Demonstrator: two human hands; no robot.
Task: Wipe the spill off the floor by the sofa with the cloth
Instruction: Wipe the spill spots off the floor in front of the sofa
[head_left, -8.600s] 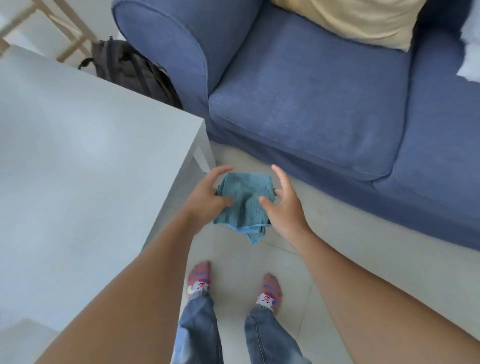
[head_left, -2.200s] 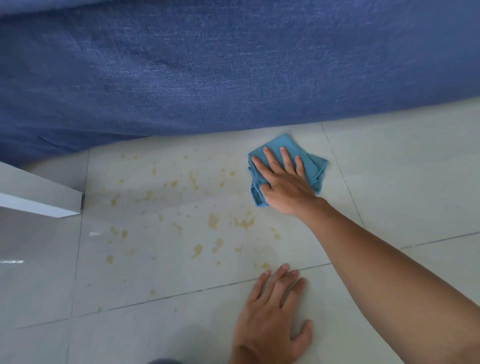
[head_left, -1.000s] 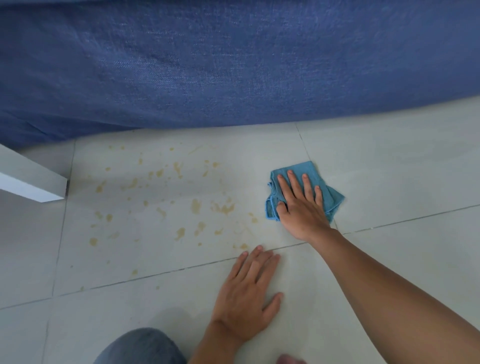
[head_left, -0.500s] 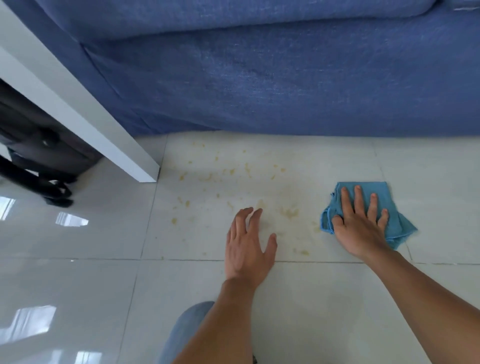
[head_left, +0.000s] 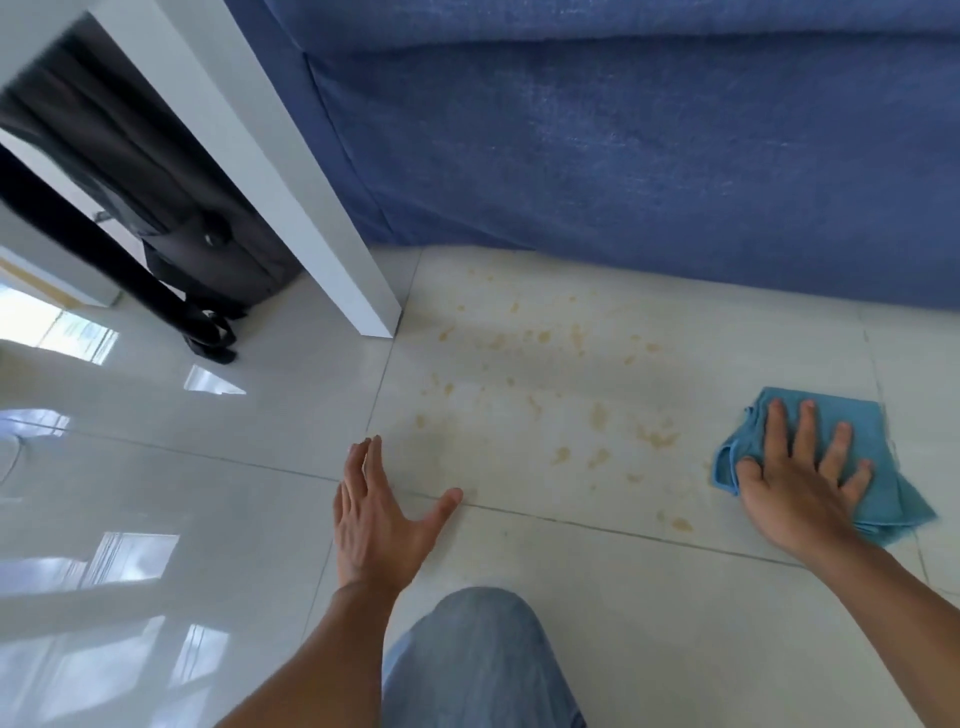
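Yellowish-brown spill spots are scattered over the pale floor tile in front of the blue sofa. A folded blue cloth lies on the floor to the right of the spots. My right hand presses flat on the cloth with fingers spread. My left hand rests flat on the tiles left of the spill, fingers apart, holding nothing.
A white table leg stands on the floor at the spill's upper left corner. Behind it a dark backpack with straps sits on the glossy tiles. My knee in blue jeans is at the bottom centre.
The view has shifted left and closer. My right hand with the cloth has slid right, away from the spots. My left hand has moved left along the floor.
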